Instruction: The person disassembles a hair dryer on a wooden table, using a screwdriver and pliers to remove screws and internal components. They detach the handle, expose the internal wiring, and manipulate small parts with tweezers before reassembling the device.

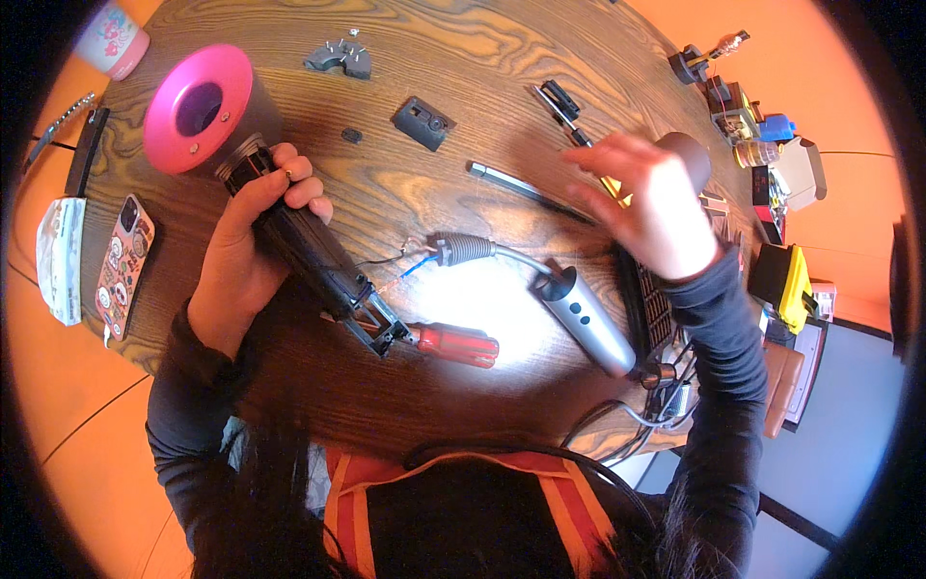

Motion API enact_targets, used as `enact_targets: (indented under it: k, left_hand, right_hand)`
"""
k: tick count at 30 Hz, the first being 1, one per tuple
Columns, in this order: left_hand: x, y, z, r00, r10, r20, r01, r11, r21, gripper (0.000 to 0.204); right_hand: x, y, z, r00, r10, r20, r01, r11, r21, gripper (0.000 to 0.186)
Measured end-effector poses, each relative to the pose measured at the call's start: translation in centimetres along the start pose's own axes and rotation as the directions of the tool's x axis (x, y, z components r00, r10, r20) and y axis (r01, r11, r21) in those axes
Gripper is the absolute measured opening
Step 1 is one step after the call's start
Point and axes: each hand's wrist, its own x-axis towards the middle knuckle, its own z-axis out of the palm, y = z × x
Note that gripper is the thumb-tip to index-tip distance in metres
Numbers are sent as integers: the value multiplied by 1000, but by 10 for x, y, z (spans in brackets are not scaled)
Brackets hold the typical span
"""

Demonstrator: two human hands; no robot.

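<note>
My left hand [253, 227] is wrapped around the bare black inner handle of a hair dryer [172, 108]. Its round pink head points up and to the left. From the open lower end of the handle, thin wires lead toward a grey ribbed cable sleeve [465, 249]. A red-handled screwdriver [463, 345] lies beside that end; its tip is hidden by the handle. My right hand [648, 198], bright and slightly blurred, is raised over the right side of the table with fingers apart. Beneath its fingers is a yellow-handled screwdriver [612, 187], partly covered.
A silver handle shell [588, 323] with the cable through it lies right of centre. Small black parts [422, 124] and a curved black piece holding screws [342, 61] are farther back. A phone [125, 265] lies left, tangled cables [666, 396] right, boxes [799, 174] far right.
</note>
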Motion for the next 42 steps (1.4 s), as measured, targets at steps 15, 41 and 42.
enact_targets:
  k: [15, 41, 42]
  left_hand:
    - [-1, -1, 8, 998, -7, -64, 19, 982, 188, 27]
    - [-4, -5, 12, 997, 22, -78, -6, 980, 198, 26]
    - [-4, -5, 12, 996, 22, -84, -4, 979, 205, 26]
  right_hand:
    - [60, -58, 6, 981, 36, -188, 104, 726, 680, 73]
    - [99, -63, 56, 809, 7, -588, 540, 387, 747, 65]
    - [98, -64, 56, 808, 8, -590, 541, 388, 746, 64]
